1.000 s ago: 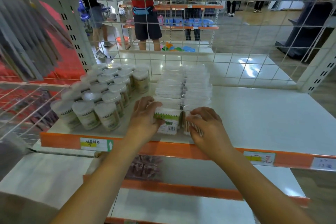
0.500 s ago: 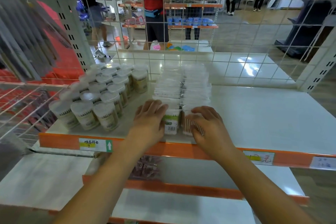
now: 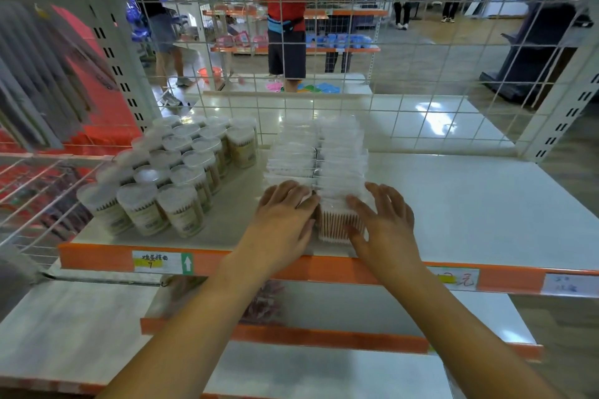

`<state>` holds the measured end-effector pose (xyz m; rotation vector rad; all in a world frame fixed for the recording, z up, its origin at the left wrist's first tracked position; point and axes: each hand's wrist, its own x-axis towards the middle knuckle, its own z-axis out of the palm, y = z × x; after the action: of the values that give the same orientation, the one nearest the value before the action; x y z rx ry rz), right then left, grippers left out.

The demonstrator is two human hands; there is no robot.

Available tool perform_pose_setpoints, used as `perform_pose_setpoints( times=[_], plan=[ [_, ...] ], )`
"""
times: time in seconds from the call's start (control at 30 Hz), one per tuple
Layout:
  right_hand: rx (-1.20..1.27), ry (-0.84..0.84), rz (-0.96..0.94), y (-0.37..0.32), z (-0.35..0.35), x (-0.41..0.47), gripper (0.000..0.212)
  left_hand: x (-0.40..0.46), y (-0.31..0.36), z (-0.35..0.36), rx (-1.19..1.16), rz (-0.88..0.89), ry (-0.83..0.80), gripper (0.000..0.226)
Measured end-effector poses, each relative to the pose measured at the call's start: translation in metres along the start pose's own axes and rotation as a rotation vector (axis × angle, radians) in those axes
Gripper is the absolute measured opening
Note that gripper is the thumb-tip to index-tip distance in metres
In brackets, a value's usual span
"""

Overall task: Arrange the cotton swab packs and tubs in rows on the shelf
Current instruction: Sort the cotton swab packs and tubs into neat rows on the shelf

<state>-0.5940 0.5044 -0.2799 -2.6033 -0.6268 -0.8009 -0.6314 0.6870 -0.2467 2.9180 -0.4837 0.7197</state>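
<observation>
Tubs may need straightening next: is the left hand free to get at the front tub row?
Probably yes. The left hand rests flat on the packs, gripping nothing, with bare shelf between it and the tubs.

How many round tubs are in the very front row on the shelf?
3. The left tub, middle tub and right tub stand side by side behind the orange edge, left of the packs. More rows stand behind them.

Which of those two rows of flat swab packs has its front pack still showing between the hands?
The right row. Its front pack, with brown sticks showing, sits between the left hand and right hand; the left row's front end is hidden under the left hand.
</observation>
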Motion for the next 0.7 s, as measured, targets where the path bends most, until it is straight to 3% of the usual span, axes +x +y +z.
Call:
perform_pose_setpoints(
  times=[0.23,0.43,0.57,0.7],
  plan=[
    [0.151,0.034,-0.013,0.003,0.001,-0.007,0.040,-0.002,0.003,0.001,-0.059,-0.039,-0.023,0.041],
    [0.248,0.007,-0.031,0.001,-0.002,-0.005,0.031,-0.004,0.006,-0.006,-0.183,-0.042,0.055,0.044],
    [0.442,-0.120,0.112,-0.003,-0.016,-0.002,0.027,-0.005,0.010,-0.012,-0.311,-0.095,0.108,0.046],
    [0.576,-0.122,0.181,-0.006,-0.027,0.003,0.027,-0.005,0.017,-0.018,-0.468,-0.229,0.167,0.040]
  ],
)
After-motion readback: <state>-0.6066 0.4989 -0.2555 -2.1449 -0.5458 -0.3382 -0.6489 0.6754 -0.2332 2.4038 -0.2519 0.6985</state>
